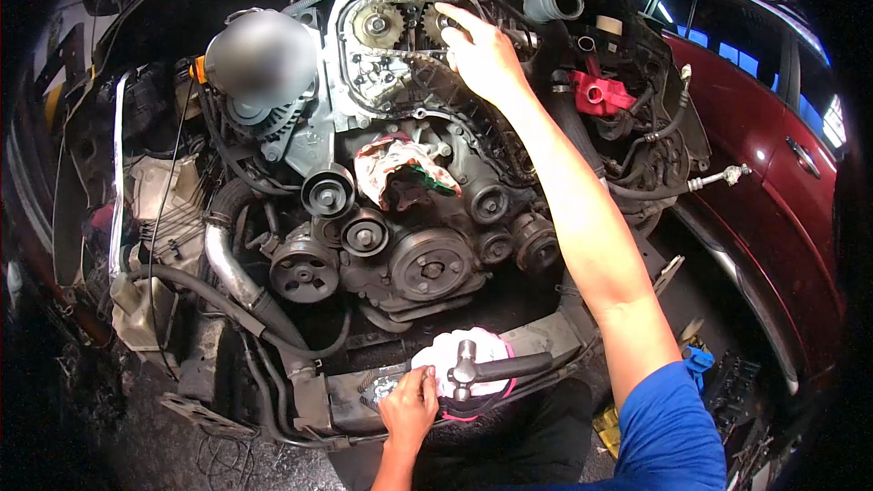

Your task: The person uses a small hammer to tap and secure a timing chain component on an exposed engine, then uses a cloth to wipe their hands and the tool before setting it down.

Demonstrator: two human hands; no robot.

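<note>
At upper centre the right hand (484, 56), index finger outstretched, was at the gear (431, 22), apparently probing it, which seemingly called for steady fingertip contact next, while the left hand (408, 409), bunched, contents unclear, lay beside the hammer (496, 369), lower centre.

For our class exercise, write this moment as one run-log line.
left hand: beside pink-edged white cloth | right hand: at right camshaft sprocket | hammer: lying on the cloth
</note>
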